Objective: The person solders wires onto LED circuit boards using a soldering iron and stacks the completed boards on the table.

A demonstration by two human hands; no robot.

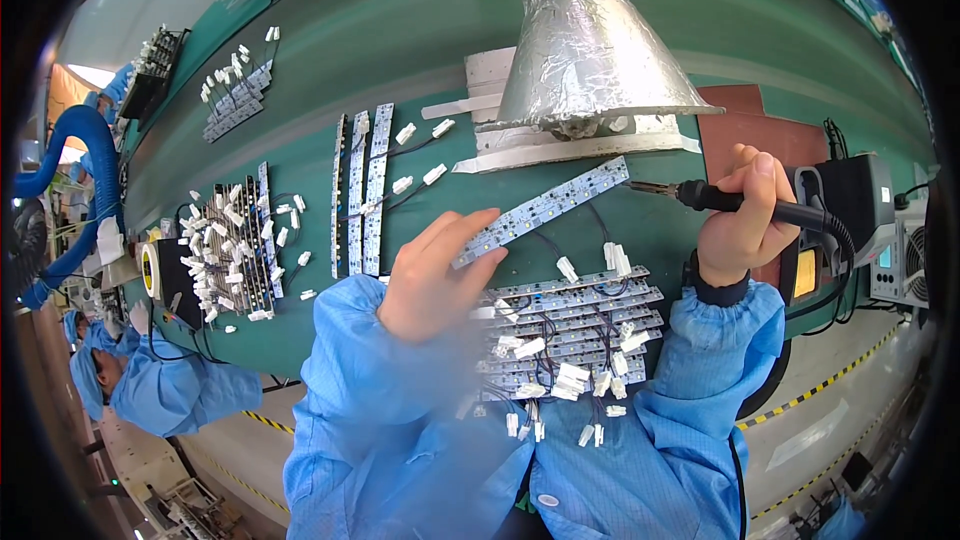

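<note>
Your left hand (437,275) pinches the near end of an LED circuit-board strip (555,205) between thumb and fingers. Strip slants up to the right, over the green counter (420,50), just below the foil-wrapped cone hood (590,50). Your right hand (745,210) has its fingers closed round the soldering iron (705,196); tip is right at the strip's far end, can't tell if it's touching. Row of wired strips (570,305) with white connectors sits between your forearms. Three more strips (376,190) lie beyond your left hand.
</note>
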